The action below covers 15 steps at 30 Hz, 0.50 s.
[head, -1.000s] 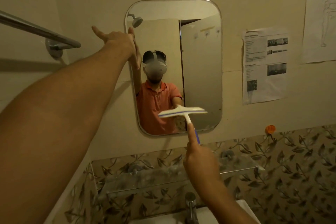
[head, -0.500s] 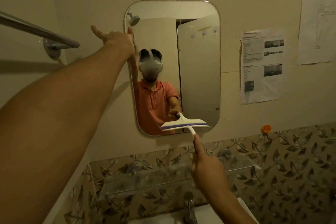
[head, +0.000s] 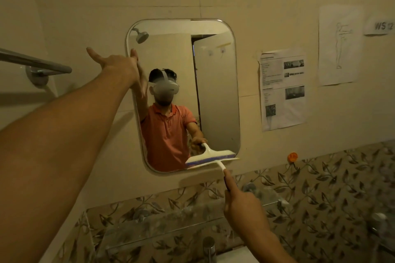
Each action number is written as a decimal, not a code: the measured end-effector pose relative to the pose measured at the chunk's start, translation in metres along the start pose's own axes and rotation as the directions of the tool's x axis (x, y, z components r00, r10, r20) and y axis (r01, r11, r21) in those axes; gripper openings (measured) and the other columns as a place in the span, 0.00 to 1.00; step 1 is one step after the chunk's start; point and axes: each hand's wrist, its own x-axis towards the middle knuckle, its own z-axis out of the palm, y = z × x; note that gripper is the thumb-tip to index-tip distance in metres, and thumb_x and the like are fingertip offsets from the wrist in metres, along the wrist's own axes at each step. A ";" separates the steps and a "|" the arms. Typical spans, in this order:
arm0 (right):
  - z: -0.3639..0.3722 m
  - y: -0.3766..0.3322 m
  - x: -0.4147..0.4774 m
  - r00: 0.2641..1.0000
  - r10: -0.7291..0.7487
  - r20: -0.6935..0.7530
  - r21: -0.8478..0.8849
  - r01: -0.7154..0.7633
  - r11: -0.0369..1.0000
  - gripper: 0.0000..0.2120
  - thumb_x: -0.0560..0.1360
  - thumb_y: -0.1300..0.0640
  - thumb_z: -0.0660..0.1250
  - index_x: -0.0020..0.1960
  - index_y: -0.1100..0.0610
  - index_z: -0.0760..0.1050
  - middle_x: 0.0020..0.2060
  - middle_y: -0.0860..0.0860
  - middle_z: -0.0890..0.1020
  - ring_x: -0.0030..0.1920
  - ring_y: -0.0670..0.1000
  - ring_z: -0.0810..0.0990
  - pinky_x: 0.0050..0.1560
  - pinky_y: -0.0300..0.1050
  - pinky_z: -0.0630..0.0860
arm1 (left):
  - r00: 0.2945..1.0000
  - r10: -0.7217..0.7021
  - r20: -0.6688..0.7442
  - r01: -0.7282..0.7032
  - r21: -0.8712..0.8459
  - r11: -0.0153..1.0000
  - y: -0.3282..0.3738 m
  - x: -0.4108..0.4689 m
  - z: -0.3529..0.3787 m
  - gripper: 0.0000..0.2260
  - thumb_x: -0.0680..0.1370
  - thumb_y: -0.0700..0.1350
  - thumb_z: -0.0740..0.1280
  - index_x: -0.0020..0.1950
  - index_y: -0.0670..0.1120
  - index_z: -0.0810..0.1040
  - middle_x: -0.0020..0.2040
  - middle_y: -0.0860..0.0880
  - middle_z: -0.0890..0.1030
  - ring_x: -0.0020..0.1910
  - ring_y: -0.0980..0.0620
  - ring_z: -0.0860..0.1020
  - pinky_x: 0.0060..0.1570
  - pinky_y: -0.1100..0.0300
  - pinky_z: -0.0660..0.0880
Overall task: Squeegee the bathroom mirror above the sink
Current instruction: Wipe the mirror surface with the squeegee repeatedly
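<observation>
At the bottom edge of the view a chrome faucet point(head: 209, 247) stands upright beside the pale corner of the sink point(head: 234, 256). Just above them the person's right hand point(head: 242, 206) reaches forward and grips the thin handle of the squeegee point(head: 211, 158). Its index finger lies straight along the shaft while the other fingers curl round the lower part, though the back of the hand hides exactly how they wrap. Behind the hand a cloudy glass shelf point(head: 171, 226) runs along the leaf-patterned tiles point(head: 331, 188). The squeegee's white blade, with a blue strip, lies nearly level across the lower right corner of the mirror point(head: 215, 92). It sits just above the bottom rim and meets its own reflection, and its right end reaches the mirror's right edge. The long bare left arm stretches up from the lower left to the left hand point(head: 116, 64), whose fingers are straight and spread apart. One fingertip touches the mirror's left rim near the top and another points toward the upper left over the wall. A metal towel bar point(head: 36, 63) juts from the wall at far left. To the right of the mirror an orange hook point(head: 292, 157) sits at the top of the tiles, with a printed sheet point(head: 282, 89) and a line drawing point(head: 339, 45) stuck to the wall above.
</observation>
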 end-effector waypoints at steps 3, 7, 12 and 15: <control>-0.004 0.002 0.010 1.000 -0.020 -0.011 -0.016 0.020 1.000 0.35 0.85 0.55 0.55 0.80 0.38 0.37 0.35 0.48 0.75 0.31 0.47 0.74 0.29 0.41 0.71 | 1.000 0.005 -0.003 -0.005 0.011 1.000 0.001 0.000 -0.001 0.58 0.66 0.67 0.76 0.82 0.50 0.43 0.74 0.38 0.69 0.74 0.32 0.64 0.68 0.22 0.42; 0.004 0.014 0.006 0.998 -0.038 0.050 -0.035 0.040 0.999 0.34 0.84 0.55 0.56 0.80 0.37 0.40 0.38 0.50 0.77 0.33 0.48 0.75 0.30 0.43 0.73 | 1.000 -0.019 0.017 0.019 0.027 0.999 0.003 0.004 0.001 0.57 0.64 0.68 0.76 0.83 0.51 0.47 0.74 0.39 0.69 0.74 0.33 0.63 0.67 0.22 0.42; 0.016 0.026 -0.004 0.987 -0.029 0.156 -0.028 0.034 0.999 0.32 0.83 0.53 0.54 0.80 0.35 0.43 0.45 0.53 0.82 0.42 0.55 0.81 0.45 0.54 0.81 | 0.999 -0.036 0.028 0.034 0.071 0.997 0.007 0.003 -0.002 0.55 0.64 0.69 0.76 0.82 0.51 0.53 0.75 0.41 0.67 0.75 0.34 0.62 0.67 0.21 0.44; 0.009 0.022 -0.003 0.990 -0.059 0.129 -0.002 0.059 0.998 0.31 0.84 0.52 0.54 0.79 0.33 0.41 0.42 0.52 0.80 0.39 0.52 0.79 0.38 0.49 0.79 | 0.998 -0.031 0.053 0.028 0.051 0.998 0.004 0.000 0.000 0.58 0.62 0.69 0.76 0.82 0.52 0.49 0.76 0.41 0.66 0.76 0.33 0.61 0.67 0.21 0.44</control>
